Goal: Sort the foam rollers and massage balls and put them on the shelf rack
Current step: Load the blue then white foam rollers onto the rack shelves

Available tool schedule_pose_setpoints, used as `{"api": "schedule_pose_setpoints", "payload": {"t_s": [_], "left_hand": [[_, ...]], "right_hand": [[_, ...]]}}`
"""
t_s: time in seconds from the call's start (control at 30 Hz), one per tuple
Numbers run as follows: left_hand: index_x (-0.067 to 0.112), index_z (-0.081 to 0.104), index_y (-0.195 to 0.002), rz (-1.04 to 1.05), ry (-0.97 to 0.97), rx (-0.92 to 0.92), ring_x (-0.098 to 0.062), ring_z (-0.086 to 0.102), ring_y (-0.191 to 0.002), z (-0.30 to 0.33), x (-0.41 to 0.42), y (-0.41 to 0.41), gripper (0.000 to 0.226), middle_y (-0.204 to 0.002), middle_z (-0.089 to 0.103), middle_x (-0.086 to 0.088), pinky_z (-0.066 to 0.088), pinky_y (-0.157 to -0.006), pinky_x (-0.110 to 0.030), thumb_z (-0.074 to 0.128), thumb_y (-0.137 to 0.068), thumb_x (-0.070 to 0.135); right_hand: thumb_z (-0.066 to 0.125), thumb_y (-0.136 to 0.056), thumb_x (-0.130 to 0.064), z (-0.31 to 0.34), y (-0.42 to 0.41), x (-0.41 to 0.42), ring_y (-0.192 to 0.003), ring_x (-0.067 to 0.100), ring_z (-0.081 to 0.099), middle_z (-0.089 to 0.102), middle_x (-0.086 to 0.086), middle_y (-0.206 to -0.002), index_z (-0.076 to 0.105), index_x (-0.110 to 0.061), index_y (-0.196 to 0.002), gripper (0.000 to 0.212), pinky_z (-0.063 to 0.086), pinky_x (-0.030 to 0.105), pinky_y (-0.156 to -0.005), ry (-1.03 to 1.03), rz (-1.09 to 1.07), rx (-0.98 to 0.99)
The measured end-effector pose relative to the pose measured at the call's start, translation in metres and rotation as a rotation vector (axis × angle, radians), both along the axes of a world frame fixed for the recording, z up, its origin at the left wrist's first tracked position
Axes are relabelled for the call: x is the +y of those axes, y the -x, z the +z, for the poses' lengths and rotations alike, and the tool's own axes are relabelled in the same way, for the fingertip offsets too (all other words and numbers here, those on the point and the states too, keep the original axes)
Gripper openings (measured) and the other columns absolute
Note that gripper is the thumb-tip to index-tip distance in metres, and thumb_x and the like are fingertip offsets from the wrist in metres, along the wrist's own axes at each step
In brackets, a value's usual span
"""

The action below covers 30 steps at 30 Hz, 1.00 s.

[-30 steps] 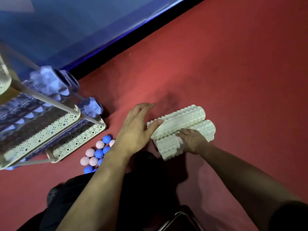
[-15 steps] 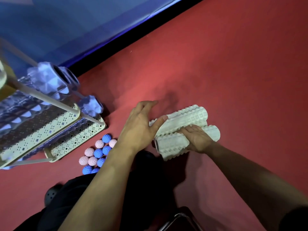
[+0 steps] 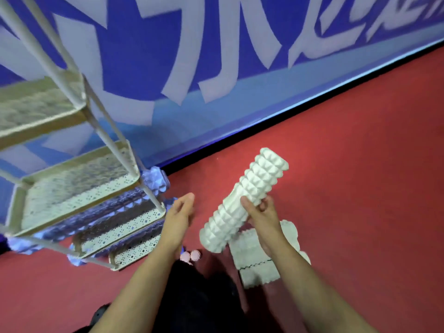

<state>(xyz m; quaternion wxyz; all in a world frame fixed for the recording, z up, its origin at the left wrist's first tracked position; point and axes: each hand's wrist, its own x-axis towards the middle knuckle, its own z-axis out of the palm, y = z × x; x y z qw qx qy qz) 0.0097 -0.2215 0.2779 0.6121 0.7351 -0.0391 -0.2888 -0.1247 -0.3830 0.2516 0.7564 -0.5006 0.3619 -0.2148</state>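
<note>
My right hand (image 3: 263, 218) grips a white ridged foam roller (image 3: 242, 203) near its middle and holds it tilted in the air above the red floor. My left hand (image 3: 179, 218) hovers just left of it, fingers relaxed, touching nothing. Two more white rollers (image 3: 258, 257) lie on the floor under my right forearm. The cream shelf rack (image 3: 79, 188) stands at the left, with blue-violet rollers (image 3: 153, 181) on its lower tiers. Two pink spiky massage balls (image 3: 191, 255) peek out beside my left wrist.
A blue wall banner (image 3: 216, 68) with large white lettering runs behind the rack, with a black strip at its base. Red floor (image 3: 360, 188) spreads to the right. My dark-clothed knee (image 3: 199, 296) fills the lower middle.
My right hand has lifted one white roller off the pile on the floor and my left hand has come off the rollers. The view has tilted up toward the rack and wall.
</note>
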Motion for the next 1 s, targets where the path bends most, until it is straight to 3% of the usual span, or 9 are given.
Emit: {"api": "schedule_pose_setpoints", "payload": {"t_s": [0.07, 0.2, 0.4, 0.53, 0.6, 0.7, 0.77, 0.87, 1.0], "left_hand": [[0.029, 0.067, -0.111, 0.037, 0.028, -0.017, -0.022, 0.066, -0.11, 0.026, 0.033, -0.003, 0.029, -0.116, 0.07, 0.004, 0.049, -0.103, -0.044, 0.06, -0.095, 0.052], [0.024, 0.077, -0.102, 0.038, 0.143, 0.003, -0.026, 0.072, -0.087, 0.078, 0.099, 0.002, 0.04, -0.105, 0.077, -0.012, 0.055, -0.081, -0.04, 0.053, -0.098, 0.055], [0.012, 0.069, -0.114, 0.256, 0.279, -0.054, -0.029, 0.069, -0.086, 0.122, 0.193, -0.002, 0.053, -0.108, 0.073, -0.02, 0.056, -0.08, -0.041, 0.066, -0.087, 0.057], [0.032, 0.071, -0.104, 0.505, 0.236, -0.148, -0.028, 0.072, -0.102, 0.125, 0.252, -0.01, 0.056, -0.107, 0.076, -0.004, 0.055, -0.094, -0.057, 0.075, -0.067, 0.074], [0.025, 0.07, -0.093, 0.574, 0.217, -0.19, -0.026, 0.072, -0.092, 0.129, 0.278, -0.013, 0.048, -0.095, 0.076, -0.002, 0.056, -0.091, -0.058, 0.073, -0.072, 0.069], [0.018, 0.07, -0.095, 0.657, 0.235, -0.215, -0.026, 0.072, -0.088, 0.133, 0.308, -0.015, 0.046, -0.092, 0.075, -0.003, 0.059, -0.087, -0.053, 0.072, -0.077, 0.06], [0.021, 0.072, -0.098, 0.688, 0.238, -0.225, -0.025, 0.073, -0.094, 0.133, 0.324, -0.018, 0.042, -0.097, 0.077, -0.003, 0.059, -0.087, -0.053, 0.073, -0.077, 0.058], [0.023, 0.073, -0.101, 0.666, 0.222, -0.239, -0.023, 0.073, -0.096, 0.131, 0.335, -0.029, 0.046, -0.099, 0.077, -0.002, 0.06, -0.085, -0.053, 0.074, -0.074, 0.06], [0.022, 0.074, -0.103, 0.631, 0.225, -0.233, -0.021, 0.074, -0.096, 0.132, 0.337, -0.045, 0.036, -0.101, 0.077, -0.002, 0.061, -0.085, -0.048, 0.074, -0.082, 0.052]], "right_hand": [[0.072, -0.092, -0.017, 0.03, -0.019, 0.025, -0.108, 0.014, 0.07, 0.069, 0.001, -0.125, 0.045, -0.017, -0.132, 0.049, 0.059, 0.03, -0.077, -0.115, -0.002, -0.119], [0.08, -0.078, -0.025, 0.074, -0.052, 0.086, -0.119, 0.025, 0.066, 0.067, -0.002, -0.133, 0.043, -0.034, -0.139, 0.071, 0.053, 0.054, -0.098, -0.28, 0.112, -0.292], [0.077, -0.082, -0.017, 0.128, -0.078, 0.18, -0.109, 0.028, 0.071, 0.072, 0.009, -0.122, 0.052, -0.018, -0.133, 0.056, 0.06, 0.042, -0.077, -0.407, 0.196, -0.319], [0.083, -0.081, -0.033, 0.147, -0.079, 0.219, -0.111, 0.027, 0.062, 0.065, 0.011, -0.12, 0.051, -0.011, -0.119, 0.054, 0.057, 0.047, -0.093, -0.249, 0.394, -0.12], [0.089, -0.065, -0.054, 0.157, -0.08, 0.23, -0.114, 0.027, 0.061, 0.062, 0.008, -0.124, 0.051, -0.018, -0.119, 0.075, 0.055, 0.05, -0.099, -0.041, 0.404, -0.014], [0.088, -0.058, -0.063, 0.166, -0.088, 0.235, -0.139, 0.03, 0.042, 0.04, 0.015, -0.153, 0.023, -0.011, -0.154, 0.127, 0.037, 0.046, -0.115, 0.438, 0.242, 0.149], [0.084, -0.07, -0.057, 0.174, -0.096, 0.236, -0.147, 0.028, 0.025, 0.026, 0.009, -0.16, 0.018, -0.014, -0.159, 0.118, 0.025, 0.042, -0.118, 0.8, 0.235, 0.1], [0.066, -0.072, -0.077, 0.182, -0.12, 0.237, -0.151, 0.016, 0.016, 0.023, -0.009, -0.161, 0.031, -0.034, -0.154, 0.099, 0.017, 0.039, -0.123, 1.408, 0.594, 0.069], [0.062, -0.079, -0.075, 0.186, -0.152, 0.241, -0.153, 0.018, 0.011, 0.021, -0.009, -0.164, 0.028, -0.038, -0.154, 0.09, 0.006, 0.041, -0.126, 1.763, 0.971, 0.161]]}}
